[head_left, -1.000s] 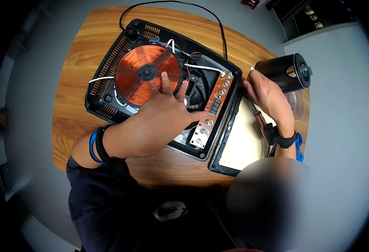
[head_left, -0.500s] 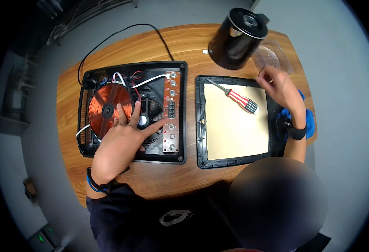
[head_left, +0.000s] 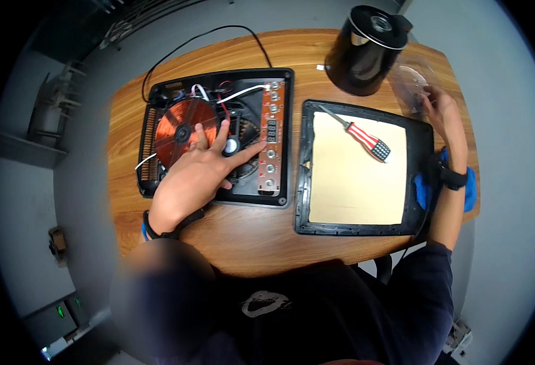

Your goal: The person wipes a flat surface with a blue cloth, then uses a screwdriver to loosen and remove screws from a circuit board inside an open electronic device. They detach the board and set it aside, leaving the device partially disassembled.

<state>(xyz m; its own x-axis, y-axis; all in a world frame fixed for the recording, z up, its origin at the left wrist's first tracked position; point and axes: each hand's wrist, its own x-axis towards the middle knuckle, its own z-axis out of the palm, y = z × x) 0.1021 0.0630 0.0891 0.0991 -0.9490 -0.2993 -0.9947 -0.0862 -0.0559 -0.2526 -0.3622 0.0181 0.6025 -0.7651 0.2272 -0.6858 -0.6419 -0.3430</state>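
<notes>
black casing holds coil; left hand splayed; right hand, grip unclear, at tray

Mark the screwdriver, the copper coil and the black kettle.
Screwdriver (head_left: 360, 134): head view, striped part of the handle.
Copper coil (head_left: 182, 132): head view, dark central hub.
Black kettle (head_left: 360, 64): head view, side of the body.
</notes>
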